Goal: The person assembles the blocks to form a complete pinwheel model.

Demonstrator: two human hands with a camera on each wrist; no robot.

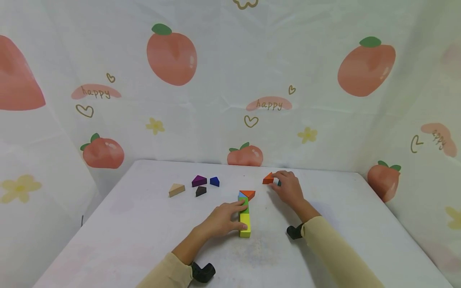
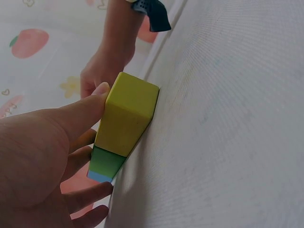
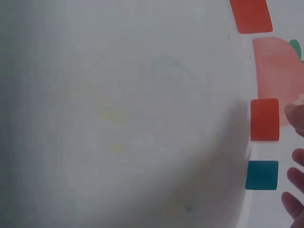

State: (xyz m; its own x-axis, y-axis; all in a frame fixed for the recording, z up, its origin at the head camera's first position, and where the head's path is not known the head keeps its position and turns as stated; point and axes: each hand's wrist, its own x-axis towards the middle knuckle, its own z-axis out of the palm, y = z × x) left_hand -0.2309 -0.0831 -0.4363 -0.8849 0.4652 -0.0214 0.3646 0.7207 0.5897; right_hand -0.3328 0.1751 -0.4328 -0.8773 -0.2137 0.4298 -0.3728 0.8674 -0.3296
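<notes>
A row of blocks lies on the table: a yellow block (image 1: 245,224) nearest me, a green block (image 1: 245,207) beyond it, then a small light blue block (image 1: 241,195). An orange triangular block (image 1: 249,194) sits against the far end. My left hand (image 1: 222,219) lies along the row's left side, thumb on the yellow block and fingertips on the green one. My right hand (image 1: 289,190), its fingers loosely bent, is by another orange triangular block (image 3: 264,119) and a teal block (image 3: 262,175), which it partly hides in the head view.
At the back left lie a purple block (image 1: 199,181), a dark blue block (image 1: 215,181), a black block (image 1: 201,191) and a natural wood block (image 1: 177,189). A fruit-printed cloth (image 1: 216,120) hangs behind the white table (image 1: 144,240).
</notes>
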